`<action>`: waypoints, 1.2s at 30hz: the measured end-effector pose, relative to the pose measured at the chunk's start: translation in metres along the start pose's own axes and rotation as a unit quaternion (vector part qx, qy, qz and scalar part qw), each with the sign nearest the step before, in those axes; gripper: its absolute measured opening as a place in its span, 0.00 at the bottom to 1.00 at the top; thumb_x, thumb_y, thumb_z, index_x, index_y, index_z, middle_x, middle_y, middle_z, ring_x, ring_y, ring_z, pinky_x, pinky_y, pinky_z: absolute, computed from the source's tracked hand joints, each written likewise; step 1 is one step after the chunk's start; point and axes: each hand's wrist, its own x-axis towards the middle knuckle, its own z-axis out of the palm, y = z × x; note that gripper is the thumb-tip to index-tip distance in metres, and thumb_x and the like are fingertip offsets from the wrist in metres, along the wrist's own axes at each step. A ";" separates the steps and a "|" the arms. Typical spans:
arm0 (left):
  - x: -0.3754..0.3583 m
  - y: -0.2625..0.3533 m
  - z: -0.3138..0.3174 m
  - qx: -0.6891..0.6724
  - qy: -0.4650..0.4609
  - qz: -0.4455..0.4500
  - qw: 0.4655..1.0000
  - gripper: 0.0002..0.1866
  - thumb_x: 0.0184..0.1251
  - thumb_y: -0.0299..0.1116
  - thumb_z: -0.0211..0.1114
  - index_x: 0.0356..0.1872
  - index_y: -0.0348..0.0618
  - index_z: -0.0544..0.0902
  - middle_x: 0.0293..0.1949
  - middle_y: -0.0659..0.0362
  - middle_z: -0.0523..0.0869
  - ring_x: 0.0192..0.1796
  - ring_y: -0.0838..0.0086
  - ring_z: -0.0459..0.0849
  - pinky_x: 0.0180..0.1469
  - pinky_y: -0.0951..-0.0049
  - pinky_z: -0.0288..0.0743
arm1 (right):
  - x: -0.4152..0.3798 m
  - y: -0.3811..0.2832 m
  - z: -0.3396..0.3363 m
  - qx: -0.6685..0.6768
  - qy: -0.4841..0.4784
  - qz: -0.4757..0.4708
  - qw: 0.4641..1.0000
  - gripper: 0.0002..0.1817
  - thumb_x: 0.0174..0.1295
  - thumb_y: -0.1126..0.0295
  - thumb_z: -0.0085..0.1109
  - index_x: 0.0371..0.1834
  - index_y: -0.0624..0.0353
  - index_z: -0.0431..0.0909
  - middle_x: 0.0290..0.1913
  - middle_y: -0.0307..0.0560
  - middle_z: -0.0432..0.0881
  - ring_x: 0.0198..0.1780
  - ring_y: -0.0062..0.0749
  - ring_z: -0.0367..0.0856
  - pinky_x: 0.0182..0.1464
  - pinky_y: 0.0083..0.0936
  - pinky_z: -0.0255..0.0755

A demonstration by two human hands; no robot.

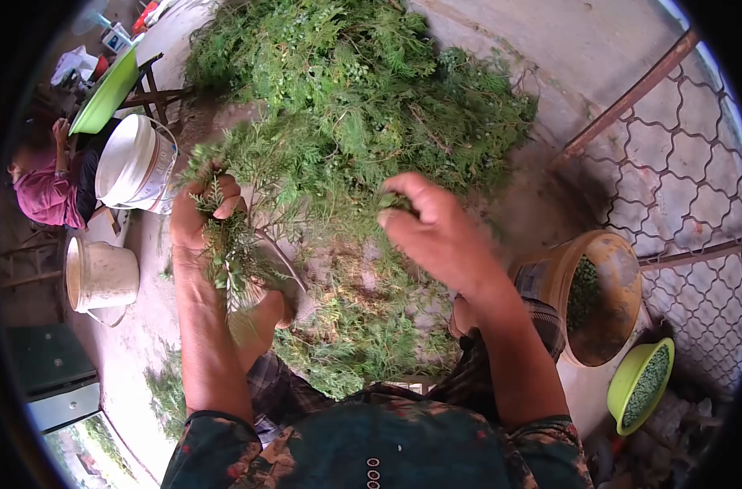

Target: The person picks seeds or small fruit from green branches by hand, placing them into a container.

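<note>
My left hand (198,213) is closed around a leafy evergreen sprig (232,244), its scale-like fronds hanging down over the wrist and spreading above the knuckles. Opposite it, my right hand (436,232) has thumb and forefinger pinched on a small green piece (397,202), too blurred to name more closely. Just beyond both hands rises a large heap of evergreen branches (363,90), with pale bluish-green cones among the foliage. Loose clippings (363,334) litter the ground between my feet.
At right, a yellowish bucket (542,281) holds green bits, near a green basin (618,383) of small green cones and a wire-mesh fence (673,147). White buckets (122,167) stand left. Another person (49,191) sits beyond, beside a raised green basin (106,94).
</note>
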 end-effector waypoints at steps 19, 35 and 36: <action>0.002 -0.080 0.015 0.220 0.066 0.007 0.973 0.13 0.57 0.29 0.67 0.42 0.43 0.76 0.23 0.66 0.72 0.20 0.83 0.69 0.18 0.83 0.62 | -0.009 -0.014 -0.026 0.425 0.024 0.039 0.904 0.22 0.69 0.48 0.39 0.41 0.58 0.71 0.31 0.45 0.72 0.17 0.16 0.60 0.16 0.15 0.52; -0.030 -0.158 0.048 0.569 -0.106 0.149 0.802 0.14 0.55 0.29 0.68 0.42 0.35 0.79 0.31 0.59 0.84 0.32 0.80 0.80 0.36 0.76 0.74 | -0.003 0.002 0.012 0.022 0.159 0.004 0.987 0.30 0.66 0.40 0.38 0.42 0.62 0.68 0.20 0.34 0.65 0.18 0.13 0.57 0.18 0.15 0.51; -0.027 -0.164 0.044 0.517 -0.106 0.165 0.833 0.11 0.55 0.27 0.68 0.39 0.35 0.80 0.30 0.59 0.84 0.30 0.81 0.79 0.34 0.78 0.74 | 0.001 0.007 0.012 -0.007 0.189 -0.010 0.982 0.26 0.67 0.44 0.39 0.40 0.59 0.69 0.18 0.32 0.63 0.18 0.12 0.57 0.17 0.14 0.50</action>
